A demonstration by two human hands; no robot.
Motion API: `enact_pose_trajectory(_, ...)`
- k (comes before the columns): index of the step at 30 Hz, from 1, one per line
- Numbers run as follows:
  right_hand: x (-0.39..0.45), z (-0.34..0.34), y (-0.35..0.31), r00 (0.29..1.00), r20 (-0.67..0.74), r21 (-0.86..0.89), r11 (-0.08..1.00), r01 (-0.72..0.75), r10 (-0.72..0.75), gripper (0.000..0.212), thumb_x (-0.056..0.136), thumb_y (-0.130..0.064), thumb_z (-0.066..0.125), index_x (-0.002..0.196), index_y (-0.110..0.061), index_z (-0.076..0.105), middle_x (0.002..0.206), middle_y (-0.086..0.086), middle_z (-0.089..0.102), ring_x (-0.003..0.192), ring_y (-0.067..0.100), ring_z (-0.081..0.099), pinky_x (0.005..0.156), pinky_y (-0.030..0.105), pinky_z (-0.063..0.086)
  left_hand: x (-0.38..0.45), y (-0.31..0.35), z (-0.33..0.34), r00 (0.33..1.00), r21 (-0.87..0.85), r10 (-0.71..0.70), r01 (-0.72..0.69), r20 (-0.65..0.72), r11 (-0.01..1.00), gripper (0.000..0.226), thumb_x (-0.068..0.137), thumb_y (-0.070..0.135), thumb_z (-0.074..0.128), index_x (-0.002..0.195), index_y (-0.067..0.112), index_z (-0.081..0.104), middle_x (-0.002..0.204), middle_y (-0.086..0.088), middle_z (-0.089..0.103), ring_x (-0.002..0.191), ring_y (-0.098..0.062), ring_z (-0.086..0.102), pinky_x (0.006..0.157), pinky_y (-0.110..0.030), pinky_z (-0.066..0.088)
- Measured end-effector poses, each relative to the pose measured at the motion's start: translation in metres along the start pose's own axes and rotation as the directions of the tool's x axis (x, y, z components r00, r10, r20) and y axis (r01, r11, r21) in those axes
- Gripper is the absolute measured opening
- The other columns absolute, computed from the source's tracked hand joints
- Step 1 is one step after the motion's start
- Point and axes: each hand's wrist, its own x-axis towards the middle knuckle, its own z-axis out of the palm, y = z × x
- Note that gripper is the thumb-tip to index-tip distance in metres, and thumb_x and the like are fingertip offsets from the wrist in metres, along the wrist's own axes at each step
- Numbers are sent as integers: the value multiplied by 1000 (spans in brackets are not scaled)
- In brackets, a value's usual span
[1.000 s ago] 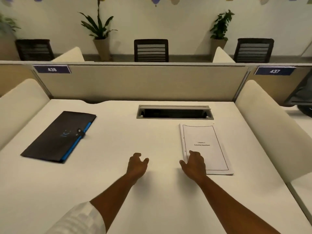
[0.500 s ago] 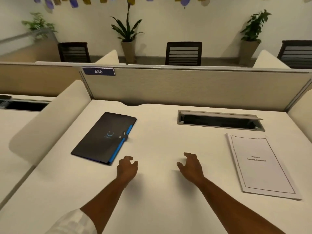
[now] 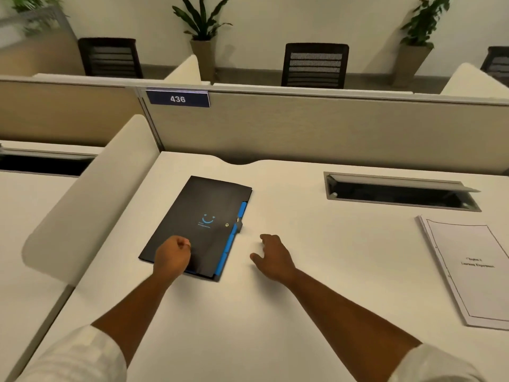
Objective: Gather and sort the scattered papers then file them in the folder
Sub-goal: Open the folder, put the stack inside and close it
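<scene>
One black folder (image 3: 201,224) with a blue edge strip and a small blue smile mark lies closed and flat on the white desk (image 3: 275,312), toward its left side, turned at a slight angle. Your left hand (image 3: 172,257) sits over the folder's near corner, fingers curled in; whether it grips the cover or merely rests on it cannot be told from this angle. Your right hand (image 3: 272,257) hovers just beside the folder's blue edge, fingers spread and relaxed, holding nothing, apart from the snap clasp (image 3: 238,224) at mid-edge. Well apart to the right, near the desk's right edge, lies the stack of papers (image 3: 471,271), squared up, its bordered title page facing up and partly cut off by the frame. Both of your forearms are bare, with white sleeves (image 3: 74,357) pushed back. Behind the papers an open cable tray (image 3: 399,193) is sunk into the desk. A beige partition (image 3: 330,133) bearing a sign (image 3: 177,99) reading 436 closes off the back, with dark chairs (image 3: 315,66) and potted plants (image 3: 202,26) along the wall beyond.
</scene>
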Motion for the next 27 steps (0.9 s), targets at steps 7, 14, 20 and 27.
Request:
enact_pose_trajectory(7, 52, 20, -43, 989, -23, 165, 976, -139, 145, 81, 86, -50, 73, 149, -10, 41, 146, 8, 52, 129, 24, 55, 104, 32, 46, 50, -16, -22, 998, 395, 41, -21, -42, 919, 26, 89, 32, 61, 111, 17, 63, 121, -15, 55, 117, -40, 44, 92, -49, 45)
enact_pose_trajectory(14, 80, 31, -58, 939, -166, 215, 940, -264, 302, 47, 94, -51, 62, 128, -21, 52, 123, 2, 64, 108, 24, 65, 86, 32, 50, 95, -22, -22, 998, 221, -28, 15, 55, 975, 51, 86, 36, 70, 128, 10, 55, 128, -13, 59, 120, -40, 52, 101, -52, 43)
enact_pose_trajectory(20, 75, 42, -49, 908, -261, 263, 929, -259, 327, 19, 104, -35, 48, 111, -19, 56, 103, -1, 65, 94, 22, 66, 74, 29, 47, 101, -19, -8, 987, 123, -159, 155, 26, 980, 63, 85, 48, 66, 132, 13, 47, 130, -16, 54, 120, -41, 51, 100, -52, 44)
enact_pose_trajectory(27, 47, 31, -23, 909, -266, 596, 796, -107, 321, 24, 107, -33, 42, 102, -23, 63, 91, -3, 66, 88, 19, 66, 83, 39, 57, 75, -5, 12, 955, -42, -292, 295, 60, 955, 74, 92, 61, 46, 132, -2, 41, 133, -25, 53, 118, -45, 53, 94, -47, 43)
